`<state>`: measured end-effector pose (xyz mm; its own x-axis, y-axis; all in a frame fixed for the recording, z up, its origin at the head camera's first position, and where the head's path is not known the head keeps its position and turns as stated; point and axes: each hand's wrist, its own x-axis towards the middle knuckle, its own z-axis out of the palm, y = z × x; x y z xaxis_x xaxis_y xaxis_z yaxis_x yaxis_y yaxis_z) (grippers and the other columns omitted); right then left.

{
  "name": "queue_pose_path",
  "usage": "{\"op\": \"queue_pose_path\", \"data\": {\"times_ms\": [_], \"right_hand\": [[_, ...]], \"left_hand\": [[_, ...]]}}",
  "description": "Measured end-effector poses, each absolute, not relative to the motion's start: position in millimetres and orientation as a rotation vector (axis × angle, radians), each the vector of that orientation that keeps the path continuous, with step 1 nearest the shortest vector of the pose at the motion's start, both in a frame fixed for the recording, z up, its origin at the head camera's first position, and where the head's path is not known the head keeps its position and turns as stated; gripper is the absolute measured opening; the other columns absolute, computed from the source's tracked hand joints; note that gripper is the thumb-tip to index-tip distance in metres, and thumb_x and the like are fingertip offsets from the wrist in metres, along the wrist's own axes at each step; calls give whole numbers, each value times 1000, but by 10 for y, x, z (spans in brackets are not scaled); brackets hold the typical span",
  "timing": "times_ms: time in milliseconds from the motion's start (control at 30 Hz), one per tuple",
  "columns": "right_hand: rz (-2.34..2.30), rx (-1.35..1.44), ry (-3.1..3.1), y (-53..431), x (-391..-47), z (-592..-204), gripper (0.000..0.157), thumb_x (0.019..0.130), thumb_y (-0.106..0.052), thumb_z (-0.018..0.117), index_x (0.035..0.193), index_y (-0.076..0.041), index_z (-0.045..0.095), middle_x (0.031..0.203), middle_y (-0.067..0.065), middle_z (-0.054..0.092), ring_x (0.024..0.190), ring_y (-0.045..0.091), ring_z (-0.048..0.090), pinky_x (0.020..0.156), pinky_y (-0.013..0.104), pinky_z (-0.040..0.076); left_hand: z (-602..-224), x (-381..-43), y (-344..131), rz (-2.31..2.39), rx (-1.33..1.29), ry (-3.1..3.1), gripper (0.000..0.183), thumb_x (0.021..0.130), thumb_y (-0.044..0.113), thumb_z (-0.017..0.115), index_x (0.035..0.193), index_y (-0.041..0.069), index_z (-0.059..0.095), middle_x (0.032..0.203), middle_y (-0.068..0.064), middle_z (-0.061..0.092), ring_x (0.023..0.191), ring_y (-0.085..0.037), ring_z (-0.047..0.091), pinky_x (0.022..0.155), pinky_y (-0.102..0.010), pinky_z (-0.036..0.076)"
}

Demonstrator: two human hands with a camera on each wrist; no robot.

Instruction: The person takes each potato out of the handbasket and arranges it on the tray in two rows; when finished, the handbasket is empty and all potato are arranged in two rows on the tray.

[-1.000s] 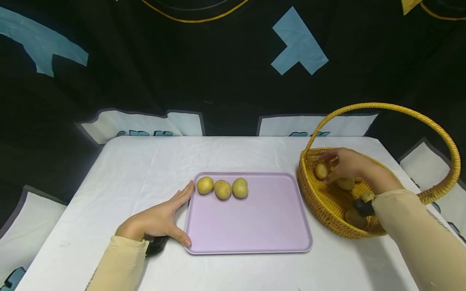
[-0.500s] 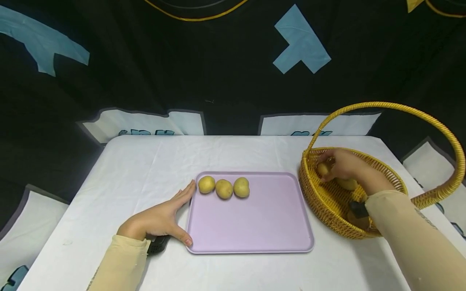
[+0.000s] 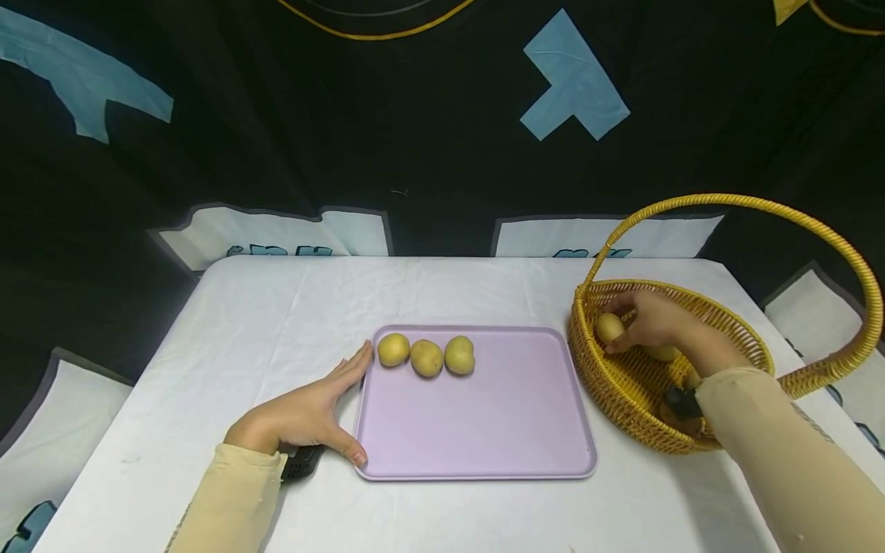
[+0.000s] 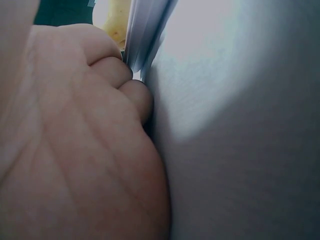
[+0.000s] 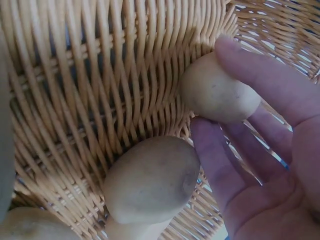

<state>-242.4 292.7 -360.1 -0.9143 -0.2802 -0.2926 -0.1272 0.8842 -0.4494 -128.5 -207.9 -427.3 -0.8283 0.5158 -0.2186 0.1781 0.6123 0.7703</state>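
In the head view my left hand (image 3: pixel 307 407) rests with fingers spread along the left rim of a lilac tray (image 3: pixel 477 422). The left wrist view shows its palm (image 4: pixel 85 135) close up, with the fingers against the tray edge. Three potatoes sit in a row at the tray's upper left, the middle one (image 3: pixel 426 359) slightly lower. On the right, my right hand (image 3: pixel 653 321) reaches into a yellow wicker basket (image 3: pixel 608 392) and grips a potato (image 3: pixel 610 328) between thumb and fingers. Another potato (image 5: pixel 152 180) lies just below that hand in the right wrist view.
The basket's tall handle (image 3: pixel 733 201) arches over the right forearm. More potatoes lie in the basket, one (image 5: pixel 35 225) at the lower left of the right wrist view. A white cloth (image 3: pixel 442 292) covers the table, and a dark curtain (image 3: pixel 442 138) hangs behind it.
My right hand has stayed in the basket, shifting slightly around the same potato, which shows more now than half a second ago. The left hand and tray have stayed put.
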Motion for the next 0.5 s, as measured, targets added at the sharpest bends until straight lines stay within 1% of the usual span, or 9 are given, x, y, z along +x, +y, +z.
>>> {"op": "queue_pose_path", "data": {"times_ms": [167, 333, 500], "right_hand": [[-627, -320, 2711, 2905, -2427, -3602, 66, 73, -19, 90, 128, 5, 62, 130, 26, 57, 108, 39, 54, 95, 58, 45], [-647, -321, 2714, 2896, -2412, -3589, 66, 72, -17, 90, 127, 5, 62, 129, 27, 57, 107, 38, 55, 94, 57, 46], [-681, -293, 2733, 2898, -2367, -3540, 64, 74, -16, 88, 129, 3, 63, 130, 26, 57, 107, 37, 55, 95, 56, 45]], "left_hand": [[-4275, -1289, -2083, 1092, 547, 2416, 152, 52, 44, 97, 162, 13, -3, 168, -6, -7, 151, -34, -8, 119, -58, 2], [-4270, -1285, -2082, 1094, 543, 2416, 152, 52, 44, 97, 162, 13, -2, 168, -7, -6, 151, -34, -8, 119, -57, 1], [-4264, -1283, -2078, 1097, 540, 2416, 152, 51, 44, 97, 162, 12, -2, 168, -7, -6, 151, -34, -8, 119, -57, 1]]}}
